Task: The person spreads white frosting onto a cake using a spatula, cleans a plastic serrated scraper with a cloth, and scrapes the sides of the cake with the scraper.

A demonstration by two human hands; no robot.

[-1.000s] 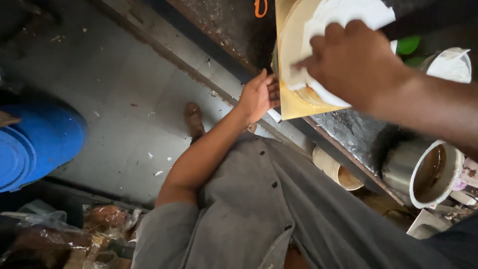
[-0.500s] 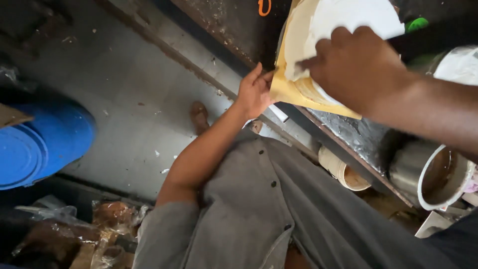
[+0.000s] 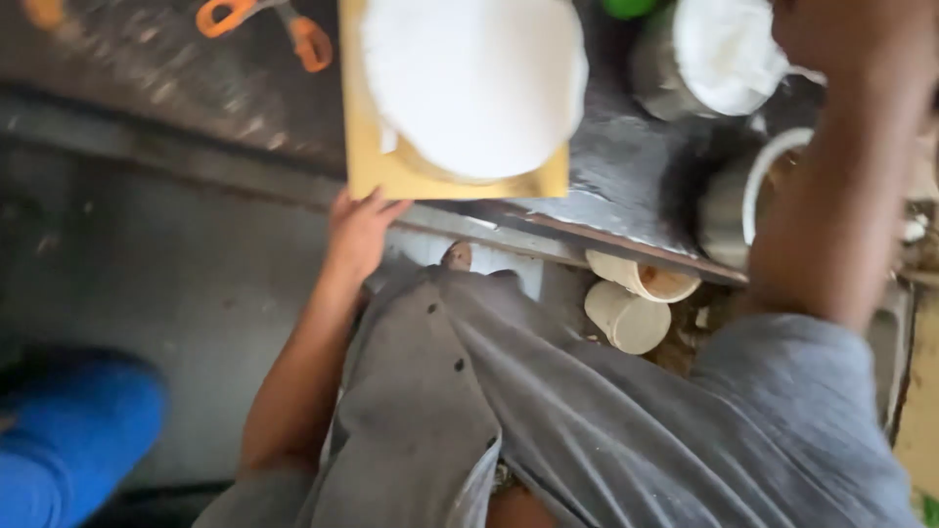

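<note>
Left hand (image 3: 357,230) sits at centre frame, fingers spread loosely, tips touching the near edge of the yellow board (image 3: 391,171) on the dark counter (image 3: 176,88). A white round stack (image 3: 474,83) rests on that board, top centre. Right hand (image 3: 831,29) is up in the top right corner, blurred, so I cannot tell its grip. Orange-handled scissors (image 3: 284,24) lie upper left. Two paper cups (image 3: 636,298) lie below the counter edge.

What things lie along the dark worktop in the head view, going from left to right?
Orange-handled scissors → yellow board carrying a round white stack → steel pot holding something white → steel pot with a white rim.
</note>
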